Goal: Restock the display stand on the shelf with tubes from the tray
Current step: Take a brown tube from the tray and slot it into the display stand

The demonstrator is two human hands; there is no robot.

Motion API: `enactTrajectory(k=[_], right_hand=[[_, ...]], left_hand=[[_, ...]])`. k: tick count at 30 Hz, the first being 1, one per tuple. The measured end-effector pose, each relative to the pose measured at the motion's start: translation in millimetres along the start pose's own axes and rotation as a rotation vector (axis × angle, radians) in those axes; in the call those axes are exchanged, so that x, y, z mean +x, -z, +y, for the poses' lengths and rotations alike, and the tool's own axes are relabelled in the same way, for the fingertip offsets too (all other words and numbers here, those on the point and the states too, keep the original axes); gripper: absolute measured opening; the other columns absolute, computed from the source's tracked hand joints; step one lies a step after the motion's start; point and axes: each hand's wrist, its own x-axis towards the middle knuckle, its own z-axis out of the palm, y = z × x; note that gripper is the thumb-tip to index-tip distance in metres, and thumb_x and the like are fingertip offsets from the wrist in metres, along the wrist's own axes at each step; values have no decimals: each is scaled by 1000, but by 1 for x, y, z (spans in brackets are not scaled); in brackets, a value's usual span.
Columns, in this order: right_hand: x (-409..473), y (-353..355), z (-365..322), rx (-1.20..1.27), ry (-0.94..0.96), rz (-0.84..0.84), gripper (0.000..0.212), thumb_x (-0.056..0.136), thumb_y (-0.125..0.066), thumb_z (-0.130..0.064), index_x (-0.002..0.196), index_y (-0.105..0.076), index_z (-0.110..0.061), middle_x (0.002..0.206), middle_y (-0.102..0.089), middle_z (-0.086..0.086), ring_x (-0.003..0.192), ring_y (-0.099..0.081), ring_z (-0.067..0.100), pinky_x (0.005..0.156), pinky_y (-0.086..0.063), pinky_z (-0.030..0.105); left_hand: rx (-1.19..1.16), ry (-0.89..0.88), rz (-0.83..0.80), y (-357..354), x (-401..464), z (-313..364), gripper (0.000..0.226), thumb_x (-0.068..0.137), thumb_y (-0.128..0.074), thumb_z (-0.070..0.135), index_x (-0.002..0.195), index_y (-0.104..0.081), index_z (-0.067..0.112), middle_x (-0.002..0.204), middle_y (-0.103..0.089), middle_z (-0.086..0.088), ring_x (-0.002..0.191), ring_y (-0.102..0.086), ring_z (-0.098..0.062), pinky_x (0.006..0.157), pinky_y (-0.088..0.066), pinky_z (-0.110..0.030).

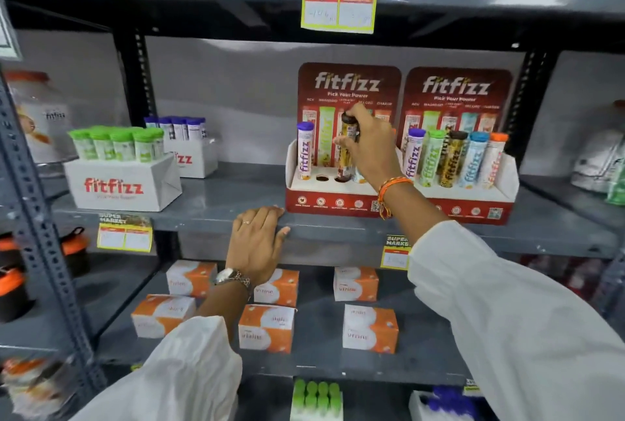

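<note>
I have my right hand [367,139] closed around a brown-capped tube [348,150], its base sitting in the third hole of the left fitfizz display stand [338,199], upright. A purple-capped tube [304,150] stands at 9 o'clock of it, with one empty hole [322,178] between. My left hand [258,239] lies flat, fingers spread, holding nothing, on the shelf edge [203,222] at 7 o'clock of the stand.

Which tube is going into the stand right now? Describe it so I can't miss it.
Find the left stand of the two red fitfizz displays on the middle shelf. The right hand holds a brown-capped tube over its third hole, right of the purple-capped tube.
</note>
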Motion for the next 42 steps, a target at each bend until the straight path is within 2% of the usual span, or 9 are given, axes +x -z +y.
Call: enactTrajectory(k=[7, 11, 17, 22, 26, 32, 36, 38, 42], right_hand=[[7, -4, -7, -31, 17, -93, 38, 85, -80, -18, 115, -56, -14, 111, -71, 10, 100, -70, 23, 86, -60, 34], [12, -3, -4, -9, -19, -97, 29, 90, -75, -15, 111, -56, -12, 110, -69, 10, 92, -61, 17, 82, -54, 28], [18, -8, -5, -44, -72, -182, 29, 88, -76, -9, 106, -54, -16, 107, -67, 13, 95, -68, 28, 81, -61, 39], [30, -1, -12, -77, -139, -290, 38, 87, -67, 6, 118, -50, -8, 105, -65, 14, 92, -66, 29, 80, -60, 43], [41, 3, -18, -168, -161, -412, 40, 88, -61, 10, 124, -54, -4, 118, -61, 17, 102, -64, 33, 87, -59, 46], [45, 6, -21, -254, -90, -493, 38, 84, -55, 13, 117, -55, -8, 113, -62, 18, 102, -60, 35, 81, -57, 46], [49, 9, -24, -373, -23, -554, 52, 91, -56, 4, 134, -51, -25, 115, -64, 10, 124, -43, 34, 76, -48, 43], [51, 12, -25, -447, -10, -584, 45, 92, -55, 1, 125, -59, -28, 109, -63, 5, 127, -37, 32, 74, -41, 41], [52, 17, -19, -506, -6, -583, 39, 91, -58, -1, 116, -61, -30, 106, -63, 4, 123, -38, 30, 94, -39, 49]], left_hand=[[-16, 7, 11, 0, 0, 0, 40, 100, -35, 43, 122, -58, 19, 120, -64, -1, 108, -54, -24, 99, -34, -42], [-22, 15, 4, -1, -1, 0, 39, 101, -36, 43, 123, -57, 19, 120, -64, 0, 110, -54, -23, 101, -34, -42], [-20, 26, -20, 0, -1, 0, 43, 101, -33, 46, 127, -56, 21, 125, -63, 1, 114, -54, -22, 106, -34, -43], [-23, 25, -11, 0, -1, 0, 43, 101, -34, 47, 128, -56, 21, 125, -63, 1, 114, -54, -22, 106, -34, -43], [-24, 39, -17, 1, -1, 1, 44, 101, -34, 48, 129, -56, 22, 127, -63, 1, 116, -55, -21, 108, -34, -42], [-25, 31, -35, 3, -1, -1, 48, 100, -31, 49, 132, -56, 23, 131, -62, 4, 118, -53, -18, 109, -33, -40], [-28, 34, -58, 4, -2, -3, 48, 101, -32, 50, 134, -54, 25, 133, -60, 6, 121, -51, -16, 111, -34, -40], [-28, 35, -72, 5, -2, -3, 48, 101, -30, 51, 136, -53, 26, 135, -59, 7, 122, -50, -16, 112, -33, -40], [-26, 38, -66, 6, -2, -1, 51, 100, -29, 51, 136, -54, 25, 134, -60, 6, 122, -52, -16, 111, -32, -37]])
